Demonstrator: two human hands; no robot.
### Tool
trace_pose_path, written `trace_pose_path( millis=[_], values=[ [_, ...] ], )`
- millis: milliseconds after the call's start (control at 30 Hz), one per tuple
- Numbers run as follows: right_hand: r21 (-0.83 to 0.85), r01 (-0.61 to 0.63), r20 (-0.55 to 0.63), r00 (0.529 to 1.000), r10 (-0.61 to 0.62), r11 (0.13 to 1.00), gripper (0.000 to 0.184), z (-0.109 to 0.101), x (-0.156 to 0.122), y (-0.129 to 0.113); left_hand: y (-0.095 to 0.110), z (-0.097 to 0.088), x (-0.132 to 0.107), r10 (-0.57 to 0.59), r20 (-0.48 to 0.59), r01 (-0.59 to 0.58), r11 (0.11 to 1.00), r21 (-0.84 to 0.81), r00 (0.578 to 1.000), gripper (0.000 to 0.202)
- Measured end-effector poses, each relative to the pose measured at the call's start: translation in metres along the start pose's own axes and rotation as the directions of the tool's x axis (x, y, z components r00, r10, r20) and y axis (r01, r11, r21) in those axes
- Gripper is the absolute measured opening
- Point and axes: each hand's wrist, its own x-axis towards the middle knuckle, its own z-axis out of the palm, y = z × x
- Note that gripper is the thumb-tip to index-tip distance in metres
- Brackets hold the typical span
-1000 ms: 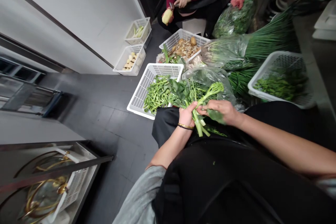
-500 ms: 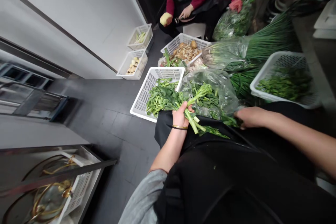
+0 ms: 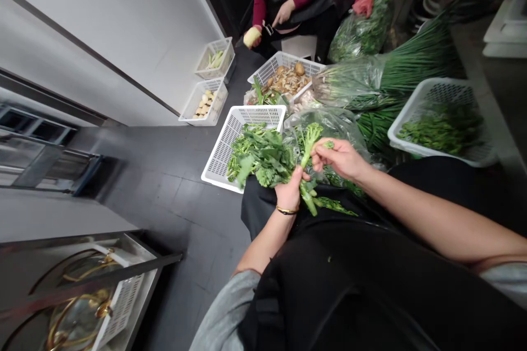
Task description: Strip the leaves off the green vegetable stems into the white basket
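Observation:
My left hand [image 3: 289, 193] is closed around a bunch of broccolini-like green stalks [image 3: 308, 197]. Thick pale ends stick out below the fist, while leafy tops [image 3: 267, 162] spread left over a white basket. One budded stem [image 3: 309, 140] rises between my two hands. Close beside that stem, my right hand [image 3: 337, 158] is pinched, with a small green sprig [image 3: 328, 144] showing at its fingers. Beneath the hands, loose greens [image 3: 334, 206] lie on my black apron, and behind them sits a clear plastic bag [image 3: 343, 123] of greens, partly hidden by my right hand.
The white basket [image 3: 218, 153] of greens stands on the dark floor. Behind it, another basket [image 3: 263, 70] holds peelings and potatoes. A co-worker's hand [image 3: 284, 12] works at a pale peeled vegetable [image 3: 251, 37]. Bundled green stalks [image 3: 420, 60] and a basket [image 3: 396, 126] lie right.
My right hand has come up from the bag at the right to the stem in front of my left hand. The bunch's leafy tops now spread further left.

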Motion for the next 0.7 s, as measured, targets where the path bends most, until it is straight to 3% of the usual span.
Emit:
trace_pose_path(
  millis=[67,167,333,400,500,533,600,667,700],
  values=[
    [0.007,0.024,0.041,0.999,-0.024,1.000,0.032,-0.006,-0.003,0.000,-0.001,0.003,0.003,-0.032,0.080,0.039,0.995,-0.092,0.996,0.031],
    [-0.109,-0.048,0.020,0.999,0.050,0.993,0.029,-0.018,-0.007,-0.003,0.003,0.005,0.008,-0.177,0.204,0.221,0.951,-0.217,0.963,0.026],
    [-0.064,-0.087,-0.007,0.996,0.087,0.994,0.032,-0.022,-0.008,-0.009,0.004,0.004,0.007,-0.354,0.341,0.427,0.889,-0.167,0.871,0.024],
    [-0.087,-0.048,-0.010,0.999,0.047,0.995,0.032,-0.016,-0.005,-0.011,0.000,0.005,0.005,-0.366,0.326,0.421,0.900,-0.114,0.872,0.027],
    [-0.321,-0.019,-0.106,0.994,-0.016,0.947,0.031,-0.009,0.000,-0.011,-0.008,0.008,0.000,-0.225,0.257,0.249,0.966,-0.065,0.940,0.031],
    [-0.453,-0.003,-0.148,0.986,-0.072,0.892,0.029,-0.007,0.001,-0.010,-0.010,0.009,-0.001,-0.175,0.240,0.193,0.980,-0.054,0.955,0.031],
    [-0.721,0.064,-0.164,0.951,-0.260,0.690,0.021,-0.005,-0.001,-0.004,-0.012,0.012,-0.002,-0.147,0.229,0.161,0.986,-0.045,0.962,0.032],
    [-0.876,0.194,0.003,0.917,-0.398,0.441,0.016,-0.002,-0.007,0.004,-0.014,0.015,-0.001,-0.200,0.216,0.221,0.973,-0.074,0.956,0.032],
    [-0.893,0.281,0.128,0.908,-0.400,0.352,0.016,-0.001,-0.012,0.007,-0.014,0.016,0.000,-0.225,0.203,0.248,0.963,-0.100,0.953,0.030]
  ],
)
